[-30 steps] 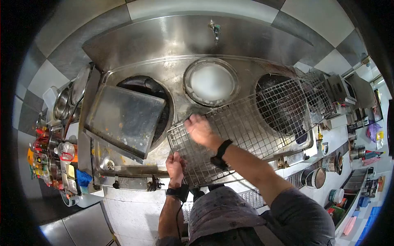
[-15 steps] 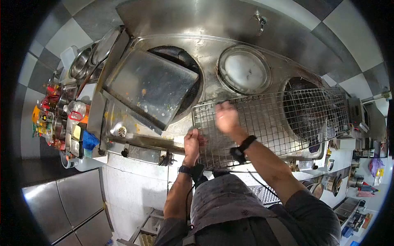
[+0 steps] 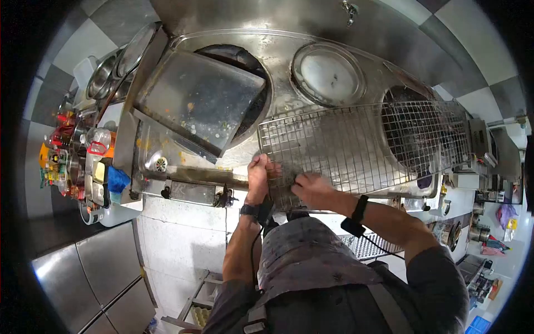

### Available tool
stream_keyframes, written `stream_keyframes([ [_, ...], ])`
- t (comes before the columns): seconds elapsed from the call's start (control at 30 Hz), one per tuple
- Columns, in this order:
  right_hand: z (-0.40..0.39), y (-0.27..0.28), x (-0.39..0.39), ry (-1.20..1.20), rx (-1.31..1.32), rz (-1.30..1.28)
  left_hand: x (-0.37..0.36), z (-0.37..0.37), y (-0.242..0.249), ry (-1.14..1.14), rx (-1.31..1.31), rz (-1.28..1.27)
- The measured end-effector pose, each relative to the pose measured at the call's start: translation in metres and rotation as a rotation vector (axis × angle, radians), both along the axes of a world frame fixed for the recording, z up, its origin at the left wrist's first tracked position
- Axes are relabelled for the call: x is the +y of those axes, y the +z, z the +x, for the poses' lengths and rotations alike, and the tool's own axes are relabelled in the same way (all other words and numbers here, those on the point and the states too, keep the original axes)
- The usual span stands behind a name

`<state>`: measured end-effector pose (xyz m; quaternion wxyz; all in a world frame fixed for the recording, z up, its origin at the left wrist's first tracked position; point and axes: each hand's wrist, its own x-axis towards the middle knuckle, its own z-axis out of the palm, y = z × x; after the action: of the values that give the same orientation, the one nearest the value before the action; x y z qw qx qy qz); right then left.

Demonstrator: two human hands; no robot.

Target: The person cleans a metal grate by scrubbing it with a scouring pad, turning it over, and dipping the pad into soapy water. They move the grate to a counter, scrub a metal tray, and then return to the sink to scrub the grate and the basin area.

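Gripping wire rack (image 3: 361,145) (near corner): left hand (image 3: 260,171), right hand (image 3: 311,188).

A flat steel tray (image 3: 203,108) covers the burner at eleven o'clock; condiment containers (image 3: 78,161) crowd nine o'clock; a round lid (image 3: 329,73) sits at one.

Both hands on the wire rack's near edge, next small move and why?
Probably slide the right hand back out across the wire rack: it sits at the near-left corner beside the gripping left hand, and most of the grid lies to its right.
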<state>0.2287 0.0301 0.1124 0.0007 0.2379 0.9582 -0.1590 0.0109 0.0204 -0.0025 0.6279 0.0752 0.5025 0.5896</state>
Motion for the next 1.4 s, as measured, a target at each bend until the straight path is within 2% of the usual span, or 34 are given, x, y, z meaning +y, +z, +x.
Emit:
stream_keyframes([
  [0.03, 0.004, 0.001, -0.007, 0.040, 0.004, -0.126, -0.002, -0.002, 0.001, -0.007, -0.002, 0.003],
  [0.07, 0.002, -0.003, -0.003, 0.035, 0.000, -0.118, -0.003, -0.006, 0.003, -0.053, -0.009, -0.001],
  [0.13, -0.015, -0.003, 0.003, -0.016, 0.116, 0.026, -0.006, -0.006, -0.001, -0.117, 0.024, 0.020],
  [0.2, -0.031, -0.013, 0.009, -0.183, 0.114, 0.166, 0.001, -0.013, -0.008, -0.212, 0.077, 0.052],
  [0.23, -0.021, -0.013, -0.002, -0.231, 0.093, 0.188, 0.005, -0.014, -0.016, -0.197, 0.047, 0.073],
  [0.3, -0.008, -0.013, -0.034, -0.203, 0.168, 0.217, 0.008, -0.010, 0.001, -0.122, -0.020, 0.033],
  [0.33, 0.016, -0.010, -0.043, -0.150, 0.223, 0.252, 0.007, -0.009, 0.009, -0.109, -0.025, 0.059],
  [0.4, 0.071, -0.020, -0.031, -0.174, 0.145, 0.171, 0.004, -0.008, 0.015, -0.132, 0.012, 0.054],
  [0.47, 0.137, 0.001, -0.001, -0.276, 0.240, 0.366, 0.000, -0.010, 0.003, -0.138, 0.022, 0.055],
  [0.53, 0.202, 0.014, 0.020, -0.444, 0.063, 0.404, 0.002, -0.010, 0.002, -0.143, 0.026, 0.072],
  [0.57, 0.212, 0.021, 0.025, -0.463, 0.058, 0.424, 0.005, -0.009, 0.004, -0.148, 0.017, 0.078],
  [0.63, 0.224, 0.023, 0.024, -0.910, 0.095, 0.548, 0.001, -0.010, 0.003, -0.153, -0.002, 0.072],
  [0.67, 0.220, 0.015, 0.021, -0.928, 0.093, 0.560, 0.002, -0.009, 0.003, -0.173, -0.004, 0.083],
  [0.73, 0.198, -0.025, 0.004, -0.831, 0.073, 0.500, 0.004, -0.008, 0.003, -0.098, 0.040, -0.018],
  [0.77, 0.163, 0.001, -0.017, -0.906, 0.156, 0.435, 0.005, -0.013, -0.008, -0.116, 0.053, 0.005],
  [0.8, 0.148, 0.000, -0.028, -0.782, 0.264, 0.497, 0.006, -0.017, -0.008, -0.133, 0.054, 0.018],
  [0.93, 0.129, 0.026, -0.053, -0.513, 0.243, 0.417, 0.002, -0.021, 0.006, -0.165, 0.106, 0.059],
  [1.0, 0.162, 0.032, -0.041, -0.489, 0.268, 0.399, 0.001, -0.019, 0.009, -0.165, 0.103, 0.057],
  [1.07, 0.216, 0.030, -0.017, -0.531, 0.296, 0.519, 0.007, -0.022, -0.004, -0.147, 0.196, 0.010],
  [1.13, 0.281, 0.037, 0.010, -0.623, 0.242, 0.515, 0.004, -0.025, -0.008, -0.166, 0.178, 0.037],
  [1.2, 0.329, 0.045, 0.039, -0.761, 0.233, 0.569, 0.002, -0.019, -0.001, -0.135, 0.274, -0.051],
  [1.27, 0.377, 0.063, 0.054, -0.786, 0.144, 0.654, 0.004, -0.014, 0.003, -0.068, 0.312, -0.070],
  [1.3, 0.405, 0.054, 0.073, -0.754, 0.301, 0.802, 0.003, -0.011, 0.007, -0.049, 0.342, -0.084],
  [1.33, 0.425, 0.070, 0.078, -0.833, 0.241, 0.705, 0.003, -0.012, 0.007, -0.084, 0.391, -0.025],
  [1.4, 0.456, 0.088, 0.091, -1.032, 0.173, 0.663, 0.002, -0.006, 0.019, -0.084, 0.402, -0.104],
])
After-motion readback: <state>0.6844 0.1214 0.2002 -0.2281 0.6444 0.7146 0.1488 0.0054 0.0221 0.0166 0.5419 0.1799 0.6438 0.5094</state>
